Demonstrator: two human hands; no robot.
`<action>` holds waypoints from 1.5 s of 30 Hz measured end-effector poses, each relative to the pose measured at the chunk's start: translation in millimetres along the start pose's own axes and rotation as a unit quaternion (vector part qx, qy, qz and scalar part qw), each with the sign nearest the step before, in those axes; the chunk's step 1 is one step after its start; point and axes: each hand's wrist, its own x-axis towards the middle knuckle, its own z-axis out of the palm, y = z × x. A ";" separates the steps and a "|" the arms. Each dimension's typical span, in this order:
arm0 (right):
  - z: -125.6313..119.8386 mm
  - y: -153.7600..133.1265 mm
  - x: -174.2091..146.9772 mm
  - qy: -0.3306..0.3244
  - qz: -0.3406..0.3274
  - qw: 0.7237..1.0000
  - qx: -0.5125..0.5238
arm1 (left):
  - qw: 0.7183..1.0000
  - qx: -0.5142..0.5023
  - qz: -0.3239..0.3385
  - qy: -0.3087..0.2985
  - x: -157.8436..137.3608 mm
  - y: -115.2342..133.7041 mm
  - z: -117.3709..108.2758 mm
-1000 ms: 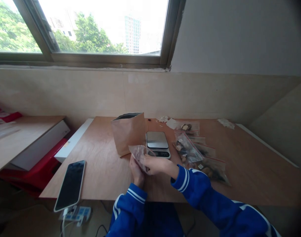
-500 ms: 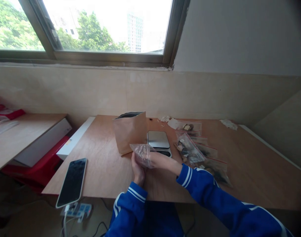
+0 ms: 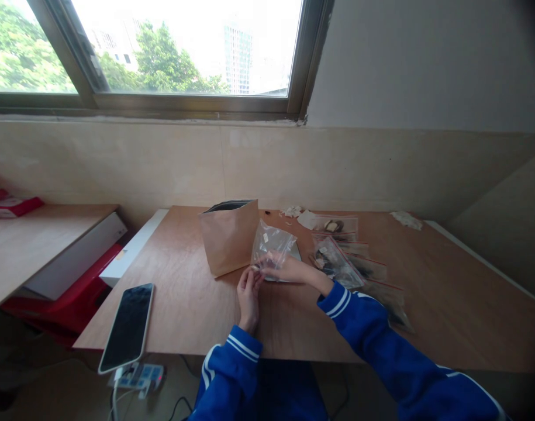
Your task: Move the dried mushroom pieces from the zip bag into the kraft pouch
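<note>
A clear plastic bag [image 3: 273,237] stands upright and crumpled before me, with a small pale label on it. My left hand [image 3: 248,292] is closed, its fingertips pinching the bag's lower left end, where a small brownish piece shows. My right hand [image 3: 289,269] reaches in from the right, its fingers closed at the bag's lower part and partly seen through the plastic; whether they are inside or behind it I cannot tell. The bag and hand largely cover the kitchen scale [image 3: 296,251]. Beside the bag on the left stands an open brown paper pouch [image 3: 230,240].
Several red-edged zip bags [image 3: 337,263] holding dark and pale dried pieces lie to the right on the wooden table [image 3: 183,316]. Crumpled tissue [image 3: 406,220] lies at the back right. A phone [image 3: 127,324] with a charging cable overhangs the front left edge, above a power strip [image 3: 140,374].
The plastic bag, earlier low and flattened over my left palm, now stands up higher and farther right, over the scale. My left hand has turned from cupping to pinching; my right hand has risen slightly.
</note>
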 end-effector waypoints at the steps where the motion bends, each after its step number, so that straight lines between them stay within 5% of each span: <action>1: 0.7 1.4 -0.3 -0.001 -0.003 1.000 -0.003 | 1.000 -0.002 0.006 0.006 0.8 -0.5 -0.5; 8: 10.3 12.1 5.5 0.034 -0.013 0.999 -0.006 | 0.999 0.032 0.032 0.003 2.8 -1.5 -3.6; 16: 14.6 13.7 9.6 -0.006 0.017 0.999 0.033 | 0.995 0.093 0.044 0.017 2.9 -5.3 -9.8; 30: 7.8 -1.3 10.8 0.045 -0.043 0.998 0.003 | 0.998 0.029 0.038 0.048 8.1 -5.7 -14.3; 35: -23.1 -16.7 8.4 0.067 -0.022 0.997 -0.021 | 0.996 0.036 0.051 0.060 11.4 -10.1 -19.0; 40: -79.4 -58.1 2.1 -0.046 0.007 0.998 -0.038 | 0.997 0.035 0.041 0.060 11.4 -12.2 -20.4; 45: -118.7 -107.7 24.0 0.086 -0.051 0.994 -0.040 | 0.997 0.035 0.040 0.063 12.0 -12.3 -21.4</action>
